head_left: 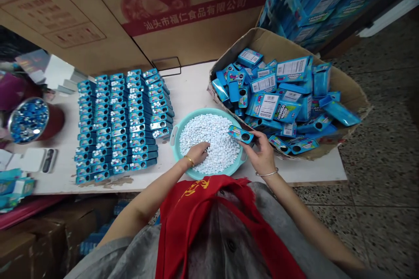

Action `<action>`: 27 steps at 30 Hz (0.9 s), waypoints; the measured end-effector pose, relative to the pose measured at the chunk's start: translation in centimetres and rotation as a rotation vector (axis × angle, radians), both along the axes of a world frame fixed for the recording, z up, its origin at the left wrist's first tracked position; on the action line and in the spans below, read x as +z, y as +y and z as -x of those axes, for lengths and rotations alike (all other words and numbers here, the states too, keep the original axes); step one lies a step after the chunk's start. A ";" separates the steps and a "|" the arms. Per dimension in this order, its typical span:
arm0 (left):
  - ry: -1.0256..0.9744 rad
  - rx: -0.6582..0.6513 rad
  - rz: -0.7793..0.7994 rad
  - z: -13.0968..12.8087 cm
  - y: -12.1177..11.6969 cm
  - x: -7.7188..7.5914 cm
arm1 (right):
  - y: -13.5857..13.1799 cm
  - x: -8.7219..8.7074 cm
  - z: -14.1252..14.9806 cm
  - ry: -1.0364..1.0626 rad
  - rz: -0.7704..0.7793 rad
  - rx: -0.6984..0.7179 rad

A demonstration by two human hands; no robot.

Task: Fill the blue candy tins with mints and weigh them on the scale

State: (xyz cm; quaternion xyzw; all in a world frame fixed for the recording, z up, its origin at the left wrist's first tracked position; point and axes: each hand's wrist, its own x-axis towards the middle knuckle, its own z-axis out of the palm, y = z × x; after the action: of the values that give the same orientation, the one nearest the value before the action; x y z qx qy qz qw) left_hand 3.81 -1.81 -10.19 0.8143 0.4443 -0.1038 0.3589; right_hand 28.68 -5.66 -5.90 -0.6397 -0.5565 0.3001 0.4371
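My left hand [197, 153] is down at the white candies [218, 139], its fingertips bent in among them; whether it grips any is hidden. The candies fill a turquoise basin [174, 141]. My right hand [262, 153] holds a small blue candy box [240, 134] over the basin's right edge, its round dark opening facing up. Left of the basin, blue boxes [121, 130] stand in packed columns, many with white candies on top around their openings.
A large open carton [355, 96] full of loose blue boxes stands right of the basin. Big brown cartons [137, 43] wall off the back. At far left are a tub of blue pieces [29, 120] and a white case [34, 160]. Stacked blue packs [314, 4] rise behind the open carton.
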 end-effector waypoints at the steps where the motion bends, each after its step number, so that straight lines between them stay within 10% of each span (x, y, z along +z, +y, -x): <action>1: -0.022 0.006 0.005 0.2 0.0 0.3 | -0.1 0.0 0.0 -0.002 0.000 -0.001; 10: -0.266 -0.034 -0.123 3.0 2.2 10.3 | 0.2 0.5 0.5 -0.190 -0.082 0.150; 15: -0.089 -0.185 -0.226 0.9 3.7 15.7 | 0.5 0.6 2.1 -0.230 -0.137 0.257; 27: 0.330 -0.350 -0.407 -4.0 3.2 21.5 | 0.7 0.5 3.3 -0.216 -0.166 0.299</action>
State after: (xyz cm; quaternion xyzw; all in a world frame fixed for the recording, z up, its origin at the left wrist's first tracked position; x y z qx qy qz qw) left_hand 7.82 1.41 11.27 0.9056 0.3614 -0.2039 0.0883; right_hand 25.38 -4.99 -5.44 -0.5400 -0.7118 0.2446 0.3768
